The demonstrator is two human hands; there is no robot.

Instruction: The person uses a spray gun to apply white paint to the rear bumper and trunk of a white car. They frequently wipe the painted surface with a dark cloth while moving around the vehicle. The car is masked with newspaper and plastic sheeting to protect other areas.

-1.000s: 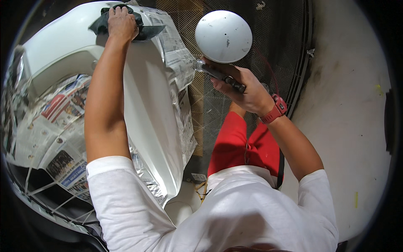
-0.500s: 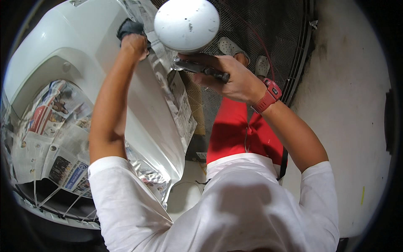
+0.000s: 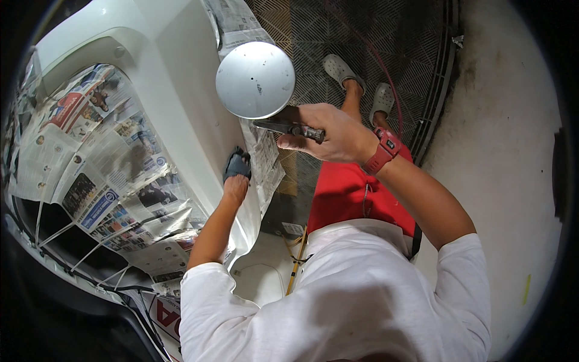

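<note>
My left hand [image 3: 236, 188] is closed on a dark cloth [image 3: 239, 164] and presses it against the glossy white bumper-like panel [image 3: 181, 66], near its right edge. In my right hand [image 3: 344, 134] is a spray gun [image 3: 295, 130], held up in front of me to the right of the panel. Its round, silvery-white cup [image 3: 256, 79] has a few dark specks on top. My palm and fingers hide most of the gun's grip and trigger. Newspaper [image 3: 129, 160] covers the panel's large opening, and more newspaper sheets [image 3: 265, 160] run along its right edge.
A red hose [image 3: 383, 60] trails across the dark patterned floor mat [image 3: 307, 36]. My feet in grey clogs [image 3: 341, 69] stand on it. A pale, stained surface [image 3: 494, 181] fills the right side. White cords [image 3: 84, 256] stretch below the newspaper at left.
My left hand has slid the cloth along the panel toward my body. The view has shifted, showing more of the newspaper-covered opening. My right hand still holds the spray gun.
</note>
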